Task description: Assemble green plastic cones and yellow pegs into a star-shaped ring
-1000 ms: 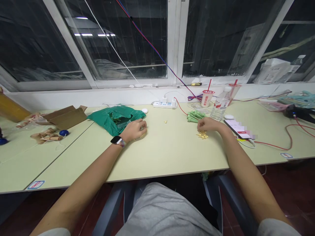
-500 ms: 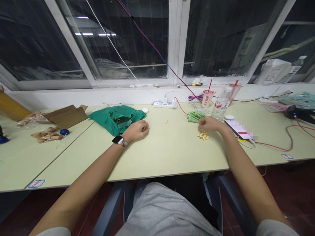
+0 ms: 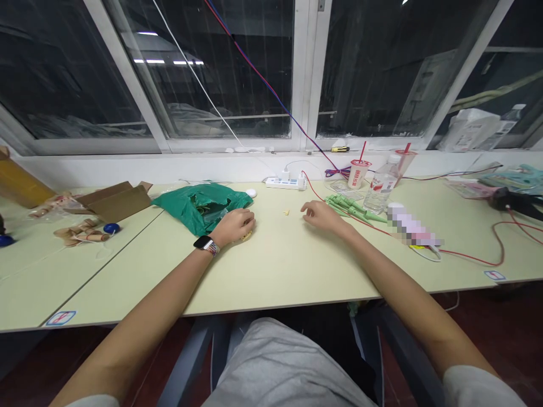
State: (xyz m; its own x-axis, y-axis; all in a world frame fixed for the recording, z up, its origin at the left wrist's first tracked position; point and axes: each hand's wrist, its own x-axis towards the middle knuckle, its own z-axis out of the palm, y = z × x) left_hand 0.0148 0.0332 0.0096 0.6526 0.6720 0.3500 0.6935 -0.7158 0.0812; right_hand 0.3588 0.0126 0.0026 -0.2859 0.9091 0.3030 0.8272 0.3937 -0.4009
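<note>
My left hand (image 3: 234,227) rests on the table with its fingers curled. Small yellow pieces (image 3: 246,236) show at the lower edge of its fingers. It lies beside the green plastic bag (image 3: 182,208), and a watch is on its wrist. My right hand (image 3: 323,216) hovers low over the table with bent fingers, slightly apart, and nothing visible between them. A single small yellow piece (image 3: 287,212) lies on the table between my hands. Just beyond my right hand is a bunch of slim green sticks (image 3: 345,204), partly hidden by the hand and wrist.
Toward the back right stand a water bottle (image 3: 379,189) and a paper cup (image 3: 358,174) with a straw. A phone (image 3: 411,225) with a cable lies at right. The power strip (image 3: 282,183) sits by the wall. At left are a cardboard box (image 3: 112,202) and wooden toys (image 3: 80,233).
My right hand has moved left, away from the yellow pile, whose spot my forearm now covers. Some green sticks have shifted right. Yellow pieces now show under my left fingers.
</note>
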